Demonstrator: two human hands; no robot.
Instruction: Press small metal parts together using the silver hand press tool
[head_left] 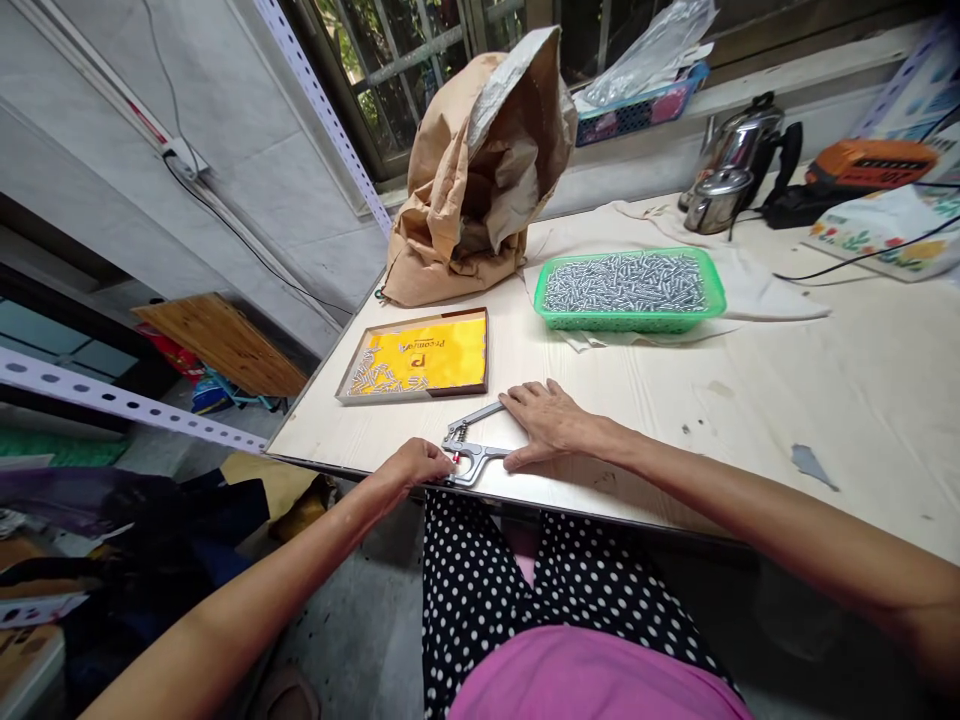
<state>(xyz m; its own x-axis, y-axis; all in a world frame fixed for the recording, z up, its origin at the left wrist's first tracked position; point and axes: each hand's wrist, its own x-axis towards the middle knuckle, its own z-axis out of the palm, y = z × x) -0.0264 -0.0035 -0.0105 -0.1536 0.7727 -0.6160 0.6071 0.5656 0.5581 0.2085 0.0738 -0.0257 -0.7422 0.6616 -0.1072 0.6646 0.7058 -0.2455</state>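
Observation:
A pair of grey metal hand press pliers lies at the table's front edge, its handles spread apart. A coil spring and a small red part show near its jaw. My right hand spans the handles, fingers over the upper lever and thumb at the lower handle. At the jaw end, my left hand is closed in a pinch; what its fingertips hold is hidden. Just beyond the pliers, a shallow box with a yellow lining holds small silver metal pieces heaped in its near left part.
A green plastic basket full of small silver metal pieces stands on a cloth farther back. Behind the box rises an open brown paper sack. A steel kettle, a small metal pot and an orange-black device stand back right.

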